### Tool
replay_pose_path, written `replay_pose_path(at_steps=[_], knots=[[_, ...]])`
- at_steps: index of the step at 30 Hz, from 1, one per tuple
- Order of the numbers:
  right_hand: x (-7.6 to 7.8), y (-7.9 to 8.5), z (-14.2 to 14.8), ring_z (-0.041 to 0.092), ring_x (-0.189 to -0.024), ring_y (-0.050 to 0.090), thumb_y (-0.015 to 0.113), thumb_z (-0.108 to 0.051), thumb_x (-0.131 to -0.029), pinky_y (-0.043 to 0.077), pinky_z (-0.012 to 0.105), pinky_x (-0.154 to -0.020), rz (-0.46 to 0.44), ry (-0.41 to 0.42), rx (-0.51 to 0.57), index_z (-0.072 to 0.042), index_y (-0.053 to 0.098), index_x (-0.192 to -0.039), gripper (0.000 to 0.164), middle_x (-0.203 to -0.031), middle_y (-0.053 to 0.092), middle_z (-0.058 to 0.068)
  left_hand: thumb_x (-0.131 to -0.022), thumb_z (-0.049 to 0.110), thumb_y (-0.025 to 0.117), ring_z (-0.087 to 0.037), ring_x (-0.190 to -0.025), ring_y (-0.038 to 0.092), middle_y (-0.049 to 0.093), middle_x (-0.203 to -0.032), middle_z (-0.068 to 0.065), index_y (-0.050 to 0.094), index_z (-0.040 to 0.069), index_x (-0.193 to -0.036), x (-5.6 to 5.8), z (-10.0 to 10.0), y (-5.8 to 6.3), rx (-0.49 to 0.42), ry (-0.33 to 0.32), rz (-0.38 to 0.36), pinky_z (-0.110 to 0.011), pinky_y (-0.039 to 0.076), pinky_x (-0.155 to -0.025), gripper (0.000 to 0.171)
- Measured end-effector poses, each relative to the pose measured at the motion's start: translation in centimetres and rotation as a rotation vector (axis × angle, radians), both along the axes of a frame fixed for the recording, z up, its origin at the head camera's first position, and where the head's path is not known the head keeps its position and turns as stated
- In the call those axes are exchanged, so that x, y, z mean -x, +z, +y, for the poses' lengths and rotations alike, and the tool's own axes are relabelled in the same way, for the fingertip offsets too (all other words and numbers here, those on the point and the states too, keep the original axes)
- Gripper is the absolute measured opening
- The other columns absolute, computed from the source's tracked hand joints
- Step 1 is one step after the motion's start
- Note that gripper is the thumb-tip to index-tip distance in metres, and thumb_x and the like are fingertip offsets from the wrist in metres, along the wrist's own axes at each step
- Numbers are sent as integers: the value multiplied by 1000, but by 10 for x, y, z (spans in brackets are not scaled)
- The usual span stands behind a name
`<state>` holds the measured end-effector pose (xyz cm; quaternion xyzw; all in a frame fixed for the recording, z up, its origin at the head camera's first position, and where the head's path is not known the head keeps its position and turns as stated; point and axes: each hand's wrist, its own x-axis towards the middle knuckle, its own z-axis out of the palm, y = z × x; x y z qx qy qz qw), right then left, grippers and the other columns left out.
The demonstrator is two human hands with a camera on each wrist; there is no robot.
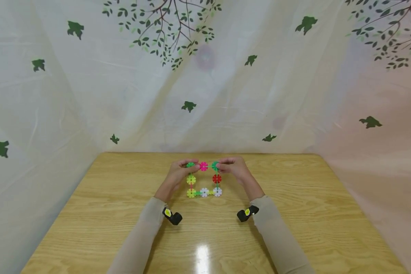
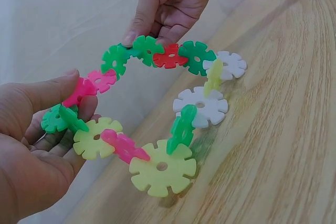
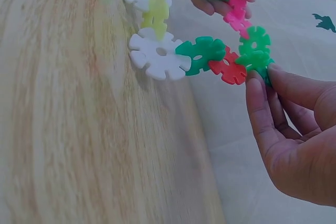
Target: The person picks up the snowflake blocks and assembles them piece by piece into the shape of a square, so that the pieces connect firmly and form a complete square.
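Note:
A square ring of slotted plastic snowflake discs [image 1: 204,192] is held tilted up over the table between my two hands. My left hand [image 1: 178,173] pinches the green disc [image 2: 52,119] at its far left corner, with thumb by a pink disc [image 2: 80,91]. At the far right corner, my right hand [image 1: 236,167] grips a green disc [image 3: 254,64] between thumb and fingers. A red disc [image 3: 229,66] and white discs [image 3: 160,53] run down the right side. Yellow discs [image 2: 163,167] form the left side. Whether the lower edge touches the table, I cannot tell.
The wooden table [image 1: 328,228] ends at a pale cloth backdrop [image 1: 226,125] with printed leaves and birds. Black wrist cameras [image 1: 172,217] sit on both sleeves. A bright glare spot [image 1: 202,258] lies on the near tabletop.

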<state>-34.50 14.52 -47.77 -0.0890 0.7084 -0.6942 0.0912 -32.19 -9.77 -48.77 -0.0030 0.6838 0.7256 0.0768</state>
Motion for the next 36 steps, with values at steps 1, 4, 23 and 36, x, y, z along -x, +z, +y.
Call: replay_pose_path(at_steps=[1, 4, 23, 36], knots=[[0, 0, 0, 11, -69, 72, 75, 0, -91, 63, 26, -70, 4, 4, 7, 7, 75, -102, 14, -84, 76, 0, -92, 10, 77, -7, -91, 67, 71, -105, 2, 62, -6, -133, 0, 0, 0, 2, -2, 0, -43, 54, -105, 46], [0, 0, 0, 11, -70, 71, 73, -1, -92, 64, 30, -74, -14, 3, -8, 8, 74, -103, 15, -84, 75, 0, -92, 10, 76, -7, -91, 68, 72, -103, 2, 64, -3, -132, 0, 0, 1, 2, -6, -7, -43, 54, -106, 43], [-1, 3, -1, 11, -77, 69, 64, -8, -100, 64, 37, -81, -65, 2, -127, 8, 66, -119, 25, -89, 71, 0, -100, 22, 67, -21, -108, 66, 65, -129, -18, 55, 2, -142, -2, -10, -5, 99, -80, 33, -27, 56, -90, 48], [0, 3, 2, 12, -80, 67, 54, -7, -105, 62, 28, -74, -79, 46, -151, 11, 58, -126, 28, -95, 67, 2, -96, 1, 63, -21, -107, 62, 49, -140, -30, 38, -9, -147, -13, -21, -14, 18, -137, 19, -45, 59, -97, 57]])
